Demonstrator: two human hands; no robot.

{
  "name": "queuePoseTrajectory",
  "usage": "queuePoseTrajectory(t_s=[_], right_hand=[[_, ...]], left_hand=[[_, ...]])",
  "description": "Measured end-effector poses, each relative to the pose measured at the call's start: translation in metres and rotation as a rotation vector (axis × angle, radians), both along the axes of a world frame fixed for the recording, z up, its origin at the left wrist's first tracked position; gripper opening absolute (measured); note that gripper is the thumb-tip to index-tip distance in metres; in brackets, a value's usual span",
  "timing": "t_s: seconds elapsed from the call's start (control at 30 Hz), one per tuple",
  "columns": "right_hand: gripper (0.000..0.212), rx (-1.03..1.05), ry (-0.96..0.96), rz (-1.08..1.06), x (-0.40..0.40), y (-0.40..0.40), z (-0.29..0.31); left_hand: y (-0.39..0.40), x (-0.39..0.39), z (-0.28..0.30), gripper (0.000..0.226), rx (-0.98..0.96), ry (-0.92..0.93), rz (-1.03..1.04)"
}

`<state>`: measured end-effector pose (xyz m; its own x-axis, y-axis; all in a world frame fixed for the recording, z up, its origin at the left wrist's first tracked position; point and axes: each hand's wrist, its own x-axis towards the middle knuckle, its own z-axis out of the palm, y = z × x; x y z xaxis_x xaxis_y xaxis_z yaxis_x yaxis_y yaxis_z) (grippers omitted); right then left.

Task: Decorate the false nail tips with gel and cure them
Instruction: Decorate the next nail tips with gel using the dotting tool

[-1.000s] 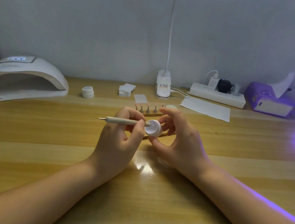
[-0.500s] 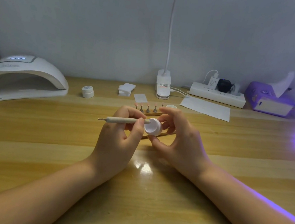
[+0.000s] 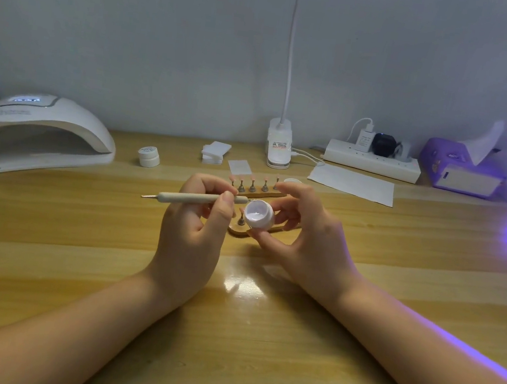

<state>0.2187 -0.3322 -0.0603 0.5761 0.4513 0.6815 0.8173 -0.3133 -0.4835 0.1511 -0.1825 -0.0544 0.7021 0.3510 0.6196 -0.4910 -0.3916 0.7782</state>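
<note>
My left hand pinches a beige dotting pen that lies level, its metal tip pointing left and its other end at the rim of a small white gel pot. My right hand holds that open pot tilted toward me between thumb and fingers. Behind the hands stands a wooden holder with several false nail tips on metal stands. A second wooden holder with one stand shows under the pot. The white curing lamp sits at the far left.
A closed white gel jar stands right of the lamp. White pads, a desk lamp base, a power strip, a paper sheet and a purple tissue box line the back. Violet light glows at the right edge.
The pot has tilted a little more toward me, showing its inside. The pen's end has drawn back from inside the pot to its rim. Both hands stay in place.
</note>
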Motion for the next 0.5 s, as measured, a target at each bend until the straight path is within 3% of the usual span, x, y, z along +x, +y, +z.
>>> queuePoseTrajectory(t_s=[0.5], right_hand=[[0.066, 0.005, -0.030, 0.031, -0.0024, 0.0006, 0.0007]], left_hand=[[-0.0014, 0.0004, -0.0033, 0.010, 0.201, 0.062, 0.044]])
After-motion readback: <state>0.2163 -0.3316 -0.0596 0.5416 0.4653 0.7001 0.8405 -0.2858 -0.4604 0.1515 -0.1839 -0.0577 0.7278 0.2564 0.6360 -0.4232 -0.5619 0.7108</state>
